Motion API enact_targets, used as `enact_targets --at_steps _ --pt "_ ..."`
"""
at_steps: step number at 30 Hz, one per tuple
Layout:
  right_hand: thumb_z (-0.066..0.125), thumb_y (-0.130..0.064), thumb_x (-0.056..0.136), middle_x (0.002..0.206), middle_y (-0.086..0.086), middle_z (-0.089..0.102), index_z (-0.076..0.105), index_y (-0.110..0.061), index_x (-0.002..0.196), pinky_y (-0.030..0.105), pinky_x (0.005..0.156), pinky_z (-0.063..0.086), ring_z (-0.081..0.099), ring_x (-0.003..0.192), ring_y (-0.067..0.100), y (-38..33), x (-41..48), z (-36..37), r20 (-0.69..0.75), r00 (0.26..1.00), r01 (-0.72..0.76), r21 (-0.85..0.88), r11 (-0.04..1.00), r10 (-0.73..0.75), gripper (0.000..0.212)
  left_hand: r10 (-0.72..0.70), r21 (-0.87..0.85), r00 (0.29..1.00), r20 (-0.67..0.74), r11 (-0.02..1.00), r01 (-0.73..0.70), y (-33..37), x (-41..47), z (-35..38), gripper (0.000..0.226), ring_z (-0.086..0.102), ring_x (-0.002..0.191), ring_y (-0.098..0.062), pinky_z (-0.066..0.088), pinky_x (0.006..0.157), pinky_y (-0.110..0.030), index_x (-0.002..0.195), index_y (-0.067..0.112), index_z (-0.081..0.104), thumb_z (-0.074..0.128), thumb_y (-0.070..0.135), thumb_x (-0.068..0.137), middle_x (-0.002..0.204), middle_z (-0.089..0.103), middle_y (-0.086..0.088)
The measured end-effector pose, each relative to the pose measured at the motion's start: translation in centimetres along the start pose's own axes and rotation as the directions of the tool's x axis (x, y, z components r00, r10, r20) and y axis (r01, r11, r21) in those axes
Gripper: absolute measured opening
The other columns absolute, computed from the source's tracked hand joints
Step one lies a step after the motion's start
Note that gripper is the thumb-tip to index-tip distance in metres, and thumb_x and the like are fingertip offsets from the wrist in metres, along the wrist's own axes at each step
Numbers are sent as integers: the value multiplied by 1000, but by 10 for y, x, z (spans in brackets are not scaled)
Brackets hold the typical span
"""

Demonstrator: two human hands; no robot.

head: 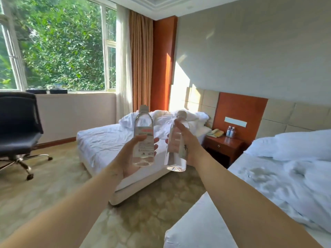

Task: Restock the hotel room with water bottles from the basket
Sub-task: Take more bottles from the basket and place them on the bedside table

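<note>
Fingers [156, 140] of left hand [130, 158] curl round labelled water bottle [143, 138], held upright. Right hand [188, 147] grips second water bottle [174, 154], tipped a bit. Both bottles up in air, side by side, not touching. Two small bottles [230, 131] stand on wooden nightstand [223, 145].

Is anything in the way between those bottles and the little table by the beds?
Nothing visible. The left hand holds one bottle, the right hand the other bottle; open carpet leads to the nightstand, its front bare.
</note>
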State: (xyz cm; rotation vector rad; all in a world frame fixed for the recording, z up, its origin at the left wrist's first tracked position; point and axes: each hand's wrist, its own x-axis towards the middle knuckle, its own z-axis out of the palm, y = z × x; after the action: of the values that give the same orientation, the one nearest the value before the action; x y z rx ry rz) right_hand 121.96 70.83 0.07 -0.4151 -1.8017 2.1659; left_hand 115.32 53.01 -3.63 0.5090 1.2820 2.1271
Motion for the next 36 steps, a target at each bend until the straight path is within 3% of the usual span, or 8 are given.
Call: enact_targets --at_steps 5,7,10,13,16,21,30,36 --pt "73 -51 77 79 9 74 67 -10 104 32 57 58 72 65 21 -9 95 -33 -79 996 38 28 999 -35 49 -32 286 996 81 958 7 5 122 -3 52 74 82 -18 58 64 -34 115 22 60 71 44 69 93 76 -2" --pt "72 -50 78 89 14 70 66 -8 112 37 68 60 69 71 23 -10 131 -45 -93 995 39 13 999 -37 54 -25 328 995 94 945 -7 -2 168 -1 55 74 85 -18 58 65 -34 114 23 61 72 50 67 96 76 -2" --pt "69 -45 82 85 14 68 67 -4 111 46 80 57 66 74 29 -8 185 -70 -129 991 36 -3 999 -36 51 -32 336 992 121 942 -10 -14 236 6 50 74 92 -21 58 70 -35 109 25 65 76 54 69 102 76 -5" --pt "66 -35 87 60 3 65 62 -10 89 33 54 56 63 50 18 -6 246 -105 -72 997 33 56 998 -29 25 -63 314 987 151 949 13 -24 309 12 45 75 85 -23 60 68 -37 104 26 67 59 63 79 94 77 -4" --pt "70 -38 80 68 6 69 63 -8 108 34 57 56 67 57 20 -13 303 -139 -125 990 62 15 998 -60 41 -124 279 954 272 959 46 -34 384 18 50 70 88 -27 60 76 -41 111 19 68 39 57 95 100 72 -11" --pt "67 -42 79 74 6 69 67 -17 101 32 63 58 69 65 19 -31 400 -193 -210 976 45 -58 997 -56 34 -155 327 945 288 943 54 -44 497 39 51 65 106 -38 57 81 -45 126 5 57 55 42 92 121 64 -23" --pt "56 -40 83 83 5 69 67 -22 99 42 86 50 64 83 23 -35 546 -271 -274 962 -7 -60 998 -10 27 -131 349 934 331 937 8 -68 685 70 47 73 92 -24 59 67 -33 116 17 65 67 50 82 107 72 -9" --pt "63 -43 66 68 -1 68 70 -26 77 32 71 48 65 68 16 -35 648 -332 -441 896 29 -53 998 -49 21 -237 338 867 439 937 86 -108 839 93 52 72 84 -22 57 66 -34 104 20 72 70 63 73 98 74 -8"
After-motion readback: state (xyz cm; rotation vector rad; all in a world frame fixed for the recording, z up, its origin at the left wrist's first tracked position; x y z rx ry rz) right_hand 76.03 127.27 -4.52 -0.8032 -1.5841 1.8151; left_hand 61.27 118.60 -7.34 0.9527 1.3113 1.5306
